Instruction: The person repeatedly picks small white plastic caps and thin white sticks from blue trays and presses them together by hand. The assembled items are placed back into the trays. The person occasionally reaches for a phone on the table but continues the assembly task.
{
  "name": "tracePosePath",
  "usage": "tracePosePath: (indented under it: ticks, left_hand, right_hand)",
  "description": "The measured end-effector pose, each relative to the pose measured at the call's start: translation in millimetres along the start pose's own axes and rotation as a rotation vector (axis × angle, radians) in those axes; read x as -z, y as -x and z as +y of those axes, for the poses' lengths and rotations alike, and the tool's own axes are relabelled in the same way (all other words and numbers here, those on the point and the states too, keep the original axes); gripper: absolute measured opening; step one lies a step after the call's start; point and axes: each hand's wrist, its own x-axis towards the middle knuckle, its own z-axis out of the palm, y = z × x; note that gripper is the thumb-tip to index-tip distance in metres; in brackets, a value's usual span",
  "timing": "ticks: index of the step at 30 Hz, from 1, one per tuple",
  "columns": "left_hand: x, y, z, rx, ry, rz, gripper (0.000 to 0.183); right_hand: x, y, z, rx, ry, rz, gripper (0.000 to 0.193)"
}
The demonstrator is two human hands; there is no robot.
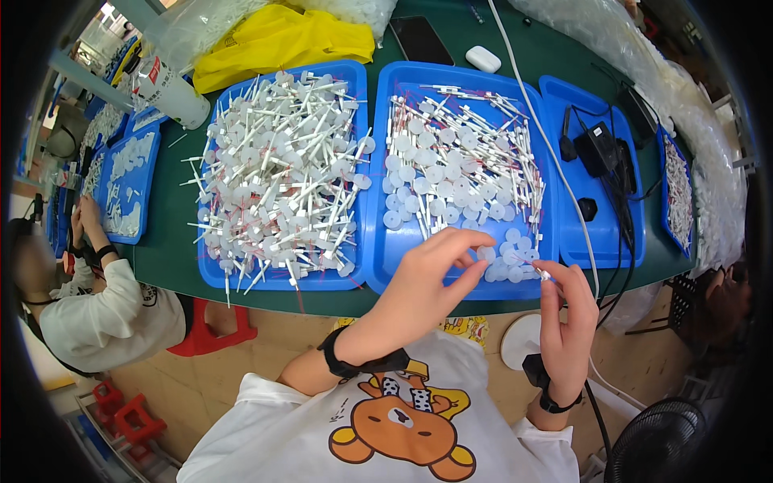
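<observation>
In front of me a blue tray [372, 241] holds white sticks [527, 181] with thin red wires and many translucent round discs [421, 186]. Over its near edge, my left hand [431, 278] pinches one translucent disc [485, 253] between thumb and forefinger. My right hand [570, 310] is closed at the fingertips on a small white connector [544, 275] with a bit of red wire by it. Between the two hands lies a small heap of loose discs [512, 262]. The rest of the piece in my right hand is hidden by the fingers.
To the left, another blue tray [361, 76] is heaped with white sticks fitted with discs. A blue tray [632, 233] at right holds a black power adapter [596, 150]; a white cable [555, 153] crosses beside it. Behind lie a phone [422, 40] and yellow bag [290, 44]. A co-worker [113, 302] sits at left.
</observation>
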Motion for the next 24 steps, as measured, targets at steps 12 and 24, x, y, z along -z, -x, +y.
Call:
tracePosePath:
  ticks: [12,24]
  left_hand:
    - [27.2,20.2,-2.4,0.290,0.937,-0.128,0.033]
    - [36.5,26.8,-3.4,0.277,1.103,-0.158,0.034]
  right_hand:
    - [-21.7,-3.9,-11.7,0.320,-0.065,0.001,0.054]
    - [-28.3,-4.2,-14.0,0.395,0.041,0.010,0.057]
